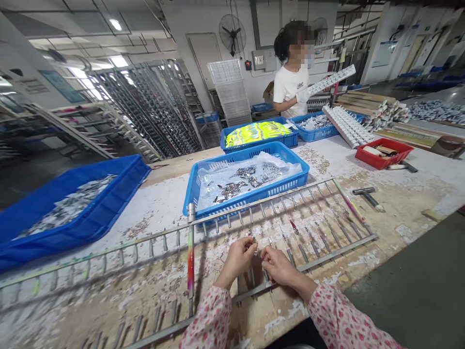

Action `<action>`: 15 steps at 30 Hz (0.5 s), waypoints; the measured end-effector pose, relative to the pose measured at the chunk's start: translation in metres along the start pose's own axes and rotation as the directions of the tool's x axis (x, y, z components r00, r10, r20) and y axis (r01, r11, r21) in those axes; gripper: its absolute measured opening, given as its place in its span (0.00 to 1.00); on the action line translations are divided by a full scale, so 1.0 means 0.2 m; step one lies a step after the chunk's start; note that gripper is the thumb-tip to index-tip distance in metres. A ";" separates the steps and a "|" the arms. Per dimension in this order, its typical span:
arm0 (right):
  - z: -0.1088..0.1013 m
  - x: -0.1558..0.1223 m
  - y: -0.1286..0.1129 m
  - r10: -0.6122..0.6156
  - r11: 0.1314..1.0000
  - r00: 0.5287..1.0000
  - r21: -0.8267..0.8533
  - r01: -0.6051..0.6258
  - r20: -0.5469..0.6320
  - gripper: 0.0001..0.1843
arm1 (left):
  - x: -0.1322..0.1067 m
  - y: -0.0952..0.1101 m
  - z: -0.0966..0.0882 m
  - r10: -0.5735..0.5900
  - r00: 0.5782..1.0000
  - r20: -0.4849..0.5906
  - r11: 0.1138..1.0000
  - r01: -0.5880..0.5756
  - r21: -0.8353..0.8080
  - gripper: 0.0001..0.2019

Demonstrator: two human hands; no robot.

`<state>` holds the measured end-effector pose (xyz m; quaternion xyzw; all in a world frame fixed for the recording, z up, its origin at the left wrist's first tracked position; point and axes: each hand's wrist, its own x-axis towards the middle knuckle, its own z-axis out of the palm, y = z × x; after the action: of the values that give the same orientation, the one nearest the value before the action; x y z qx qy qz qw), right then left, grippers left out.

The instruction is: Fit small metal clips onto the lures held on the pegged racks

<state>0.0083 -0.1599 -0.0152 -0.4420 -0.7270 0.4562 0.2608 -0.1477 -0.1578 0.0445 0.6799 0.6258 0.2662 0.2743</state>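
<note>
A long metal rack (225,214) with rows of prongs lies on the worktable in front of me. My left hand (239,257) is over its middle, thumb and forefinger pinched at a small shiny piece whose kind I cannot make out. Just to the right, my right hand (279,265) has its fingers curled together beside the prongs; what they hold, if anything, is hidden. Small shiny pieces sit on several prongs to the right, and one red piece (293,227) stands out. Behind the rack, a blue basket (247,195) lined with plastic holds dark, shiny metal pieces.
A big blue bin (119,191) of grey pieces stands at left. Farther back are a blue crate (261,144) with yellow packets and a co-worker (292,85) holding a white strip. A red tray (385,162) and a hammer-like tool (368,198) lie at right.
</note>
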 end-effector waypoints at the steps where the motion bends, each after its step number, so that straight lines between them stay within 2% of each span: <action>1: 0.00 0.01 0.00 -0.015 1.000 1.000 -0.025 0.016 0.006 0.09 | 0.00 0.00 0.01 -0.017 1.000 -0.024 1.000 0.017 -0.023 0.13; 3: 0.00 0.02 0.00 -0.044 0.997 0.999 -0.058 0.046 0.025 0.10 | 0.01 0.00 0.03 -0.072 0.993 -0.096 0.990 0.059 -0.130 0.14; 5: 0.00 0.01 0.00 -0.054 0.995 0.998 -0.086 0.058 0.044 0.11 | 0.01 -0.02 0.03 -0.182 0.971 -0.158 0.919 0.110 -0.379 0.15; 6: -0.01 0.01 -0.01 -0.055 0.991 0.997 -0.117 0.060 0.045 0.11 | 0.01 -0.02 0.03 -0.252 0.954 -0.161 0.827 0.126 -0.547 0.15; 8: -0.03 -0.01 -0.03 -0.063 0.975 0.998 -0.213 0.064 0.008 0.09 | -0.01 -0.02 0.02 -0.372 0.924 -0.093 0.531 0.130 -0.837 0.12; 10: -0.06 -0.03 -0.07 -0.102 0.958 0.993 -0.274 0.083 -0.054 0.07 | -0.03 -0.01 0.02 -0.442 0.897 -0.018 0.243 0.101 -0.965 0.10; 11: -0.07 -0.04 -0.10 -0.135 0.957 0.988 -0.266 0.113 -0.069 0.07 | -0.04 0.00 0.02 -0.472 0.882 0.000 0.147 0.079 -0.986 0.10; 13: -0.08 -0.05 -0.15 -0.220 0.961 0.974 -0.181 0.208 -0.050 0.09 | -0.07 0.02 0.04 -0.517 0.856 0.009 0.037 0.033 -0.999 0.10; 15: -0.07 -0.05 -0.20 -0.299 0.950 0.954 -0.098 0.298 0.000 0.10 | -0.11 0.04 0.06 -0.537 0.844 -0.003 -0.001 -0.004 -1.000 0.11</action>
<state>0.0085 -0.1701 0.0265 -0.3426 -0.8048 0.3723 0.3103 -0.1352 -0.1805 0.0413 0.0986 0.4315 0.6873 0.5759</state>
